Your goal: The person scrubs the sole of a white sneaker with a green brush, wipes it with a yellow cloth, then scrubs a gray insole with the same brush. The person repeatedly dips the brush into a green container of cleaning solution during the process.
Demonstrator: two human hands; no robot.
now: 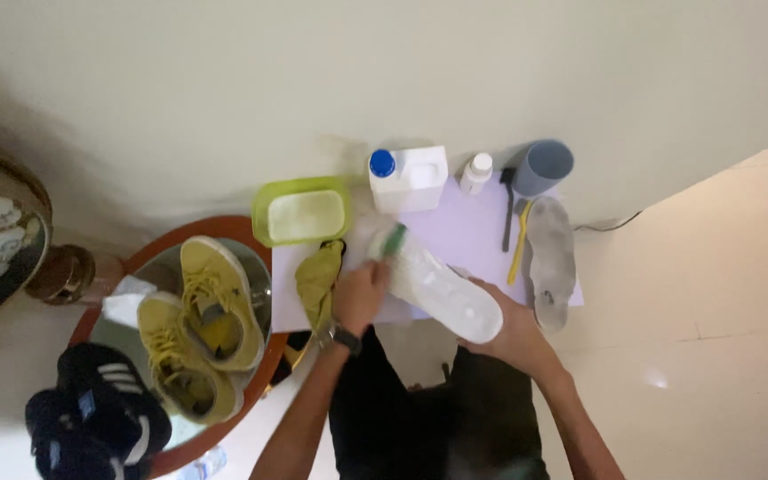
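My left hand point(360, 294), with a dark watch at the wrist, is closed on a green-handled brush point(392, 240) whose head presses on the far end of a white shoe insole point(442, 289). My right hand point(515, 331) grips that insole from below at its near end, holding it tilted over a pale lilac sheet point(468, 227) on the floor. A yellow-green cloth point(319, 280) lies crumpled right beside my left hand.
Along the wall stand a green tub of whitish liquid point(304, 213), a white jug with a blue cap point(409, 176), a small white bottle point(476, 172) and a grey-blue cup point(542, 166). A black brush point(508, 212), yellow toothbrush point(520, 247) and grey insole point(551, 260) lie right. Yellow shoes point(213, 307) sit on a round brown-rimmed tray point(264, 373); black striped shoes point(95, 418) lower left.
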